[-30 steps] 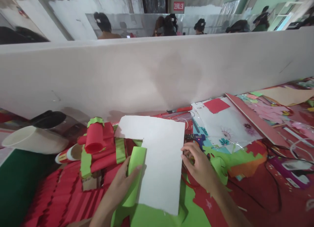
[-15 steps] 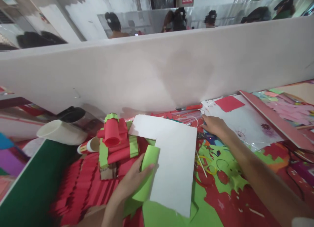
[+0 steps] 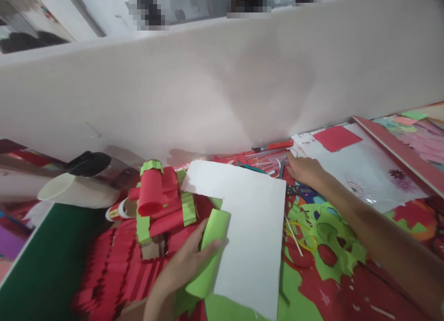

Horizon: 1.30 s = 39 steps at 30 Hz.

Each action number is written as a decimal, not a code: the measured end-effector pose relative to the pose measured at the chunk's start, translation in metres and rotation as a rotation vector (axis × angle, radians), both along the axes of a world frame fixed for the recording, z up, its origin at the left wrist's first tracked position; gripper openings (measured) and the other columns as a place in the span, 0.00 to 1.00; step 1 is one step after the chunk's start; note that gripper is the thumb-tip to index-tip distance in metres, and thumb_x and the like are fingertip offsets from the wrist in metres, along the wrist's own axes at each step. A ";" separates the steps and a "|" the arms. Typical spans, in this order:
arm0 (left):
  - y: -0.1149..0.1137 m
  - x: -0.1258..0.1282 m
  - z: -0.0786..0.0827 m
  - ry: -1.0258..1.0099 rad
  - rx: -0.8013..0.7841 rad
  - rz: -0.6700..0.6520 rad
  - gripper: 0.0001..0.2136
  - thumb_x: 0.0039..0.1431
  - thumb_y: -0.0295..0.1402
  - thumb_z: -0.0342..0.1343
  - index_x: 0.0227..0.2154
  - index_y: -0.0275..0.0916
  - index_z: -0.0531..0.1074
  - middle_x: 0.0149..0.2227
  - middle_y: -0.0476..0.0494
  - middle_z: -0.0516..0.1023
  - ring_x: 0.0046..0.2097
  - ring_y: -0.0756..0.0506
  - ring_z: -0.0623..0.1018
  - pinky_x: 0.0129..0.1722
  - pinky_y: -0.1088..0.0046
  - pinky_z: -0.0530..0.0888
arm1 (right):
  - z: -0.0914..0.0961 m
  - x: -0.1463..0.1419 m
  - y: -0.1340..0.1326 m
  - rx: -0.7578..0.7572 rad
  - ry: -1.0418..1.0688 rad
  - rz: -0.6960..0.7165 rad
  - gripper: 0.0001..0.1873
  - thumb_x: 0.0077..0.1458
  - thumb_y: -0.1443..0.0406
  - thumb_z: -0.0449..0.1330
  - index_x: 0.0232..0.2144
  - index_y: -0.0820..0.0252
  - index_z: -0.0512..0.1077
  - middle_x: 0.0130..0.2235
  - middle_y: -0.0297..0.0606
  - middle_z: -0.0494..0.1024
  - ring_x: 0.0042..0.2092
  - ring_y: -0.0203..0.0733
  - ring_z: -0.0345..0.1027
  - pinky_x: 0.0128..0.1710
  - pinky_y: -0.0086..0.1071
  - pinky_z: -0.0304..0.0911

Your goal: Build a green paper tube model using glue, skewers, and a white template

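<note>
My left hand (image 3: 189, 261) is closed around a rolled piece of light green paper (image 3: 211, 247), thumb on top. The roll lies against the left edge of a white L-shaped card (image 3: 251, 228). At the back of the table, my right hand (image 3: 305, 170) has its fingers drawn together beside a thin grey stick-like thing (image 3: 282, 167); whether they grip it is hard to see. To the left of the card stands a red and green paper construction (image 3: 156, 200) made of tubes and strips.
Folded red paper strips (image 3: 114, 265) and a green board (image 3: 52, 261) lie left, near a white cup (image 3: 78, 191). Green paper scraps (image 3: 333, 240) and a yellow-handled tool (image 3: 305, 237) are at right. A red-handled cutter (image 3: 274, 146) rests along the white partition (image 3: 194, 89).
The view has tipped downward and shifted slightly. My right hand's fingers have drawn together near the grey stick-like thing. My left hand keeps hold of the green paper roll.
</note>
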<state>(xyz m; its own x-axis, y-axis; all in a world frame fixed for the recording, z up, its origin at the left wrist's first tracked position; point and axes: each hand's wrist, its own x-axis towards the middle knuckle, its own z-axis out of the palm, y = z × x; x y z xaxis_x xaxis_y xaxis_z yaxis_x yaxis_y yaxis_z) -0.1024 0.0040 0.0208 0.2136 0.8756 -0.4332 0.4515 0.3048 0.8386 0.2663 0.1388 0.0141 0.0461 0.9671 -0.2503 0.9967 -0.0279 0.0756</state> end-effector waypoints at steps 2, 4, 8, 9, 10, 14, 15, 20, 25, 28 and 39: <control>-0.001 0.000 -0.002 -0.008 -0.008 0.004 0.30 0.57 0.46 0.58 0.61 0.42 0.65 0.61 0.42 0.69 0.63 0.36 0.66 0.63 0.59 0.63 | 0.000 -0.005 0.002 0.008 0.013 0.004 0.22 0.64 0.58 0.47 0.55 0.66 0.59 0.44 0.58 0.77 0.46 0.61 0.73 0.41 0.44 0.61; -0.001 0.000 -0.004 -0.010 -0.009 0.017 0.30 0.57 0.46 0.58 0.61 0.42 0.64 0.61 0.42 0.69 0.63 0.36 0.66 0.62 0.58 0.63 | 0.000 -0.010 0.005 0.014 0.026 0.007 0.22 0.65 0.56 0.46 0.54 0.66 0.59 0.45 0.58 0.76 0.46 0.60 0.72 0.42 0.43 0.60; -0.001 0.000 -0.006 -0.024 -0.020 0.035 0.30 0.56 0.46 0.59 0.61 0.43 0.65 0.59 0.41 0.72 0.62 0.35 0.68 0.61 0.57 0.66 | 0.003 -0.011 0.012 -0.004 0.056 0.025 0.24 0.65 0.54 0.46 0.54 0.65 0.60 0.46 0.58 0.76 0.47 0.59 0.72 0.42 0.42 0.61; -0.001 -0.001 -0.007 -0.036 -0.024 0.036 0.30 0.56 0.46 0.59 0.61 0.43 0.65 0.59 0.41 0.72 0.62 0.35 0.68 0.60 0.58 0.67 | 0.004 -0.010 0.013 -0.019 0.064 0.034 0.24 0.65 0.53 0.47 0.55 0.64 0.60 0.47 0.57 0.76 0.47 0.59 0.72 0.42 0.41 0.61; 0.000 -0.001 -0.007 -0.047 -0.030 0.036 0.30 0.56 0.46 0.59 0.61 0.43 0.65 0.59 0.41 0.72 0.61 0.35 0.69 0.60 0.58 0.67 | 0.005 -0.009 0.015 -0.036 0.073 0.046 0.25 0.64 0.52 0.48 0.55 0.64 0.60 0.47 0.57 0.76 0.47 0.59 0.72 0.41 0.41 0.61; 0.001 -0.001 -0.008 -0.068 -0.057 0.025 0.30 0.57 0.46 0.58 0.62 0.43 0.64 0.60 0.41 0.71 0.61 0.36 0.69 0.60 0.59 0.67 | 0.010 -0.012 0.018 -0.041 0.137 0.082 0.24 0.65 0.52 0.45 0.55 0.62 0.60 0.49 0.54 0.76 0.47 0.59 0.72 0.40 0.40 0.61; 0.001 0.000 -0.009 -0.065 -0.054 0.020 0.30 0.57 0.46 0.58 0.62 0.44 0.63 0.60 0.41 0.71 0.61 0.36 0.69 0.60 0.59 0.67 | 0.011 -0.015 0.019 -0.026 0.142 0.090 0.25 0.65 0.51 0.45 0.55 0.62 0.60 0.49 0.54 0.76 0.47 0.58 0.72 0.40 0.40 0.62; 0.000 0.001 -0.009 -0.038 -0.030 -0.008 0.31 0.58 0.46 0.57 0.63 0.44 0.61 0.62 0.41 0.68 0.62 0.37 0.68 0.61 0.60 0.65 | 0.009 -0.034 0.024 -0.062 0.047 0.188 0.28 0.60 0.56 0.55 0.57 0.66 0.59 0.45 0.56 0.77 0.46 0.60 0.73 0.38 0.39 0.62; -0.003 0.002 -0.009 -0.018 -0.073 -0.001 0.34 0.58 0.47 0.57 0.65 0.42 0.57 0.63 0.38 0.65 0.62 0.36 0.67 0.62 0.58 0.64 | 0.008 -0.030 0.030 -0.048 0.022 0.154 0.26 0.60 0.61 0.54 0.57 0.70 0.59 0.45 0.59 0.77 0.46 0.61 0.72 0.37 0.39 0.61; -0.005 0.000 -0.011 0.019 -0.110 0.032 0.38 0.57 0.48 0.57 0.67 0.40 0.54 0.64 0.35 0.63 0.63 0.34 0.65 0.62 0.56 0.63 | 0.011 -0.016 0.033 0.016 0.056 0.139 0.20 0.62 0.63 0.50 0.54 0.68 0.61 0.45 0.57 0.77 0.44 0.57 0.73 0.38 0.39 0.60; -0.008 -0.004 -0.017 0.069 -0.079 0.052 0.36 0.56 0.50 0.57 0.65 0.41 0.58 0.65 0.38 0.63 0.65 0.34 0.63 0.63 0.55 0.61 | 0.007 0.019 0.023 0.118 -0.111 0.294 0.24 0.67 0.52 0.40 0.47 0.58 0.69 0.31 0.47 0.77 0.30 0.50 0.70 0.27 0.33 0.47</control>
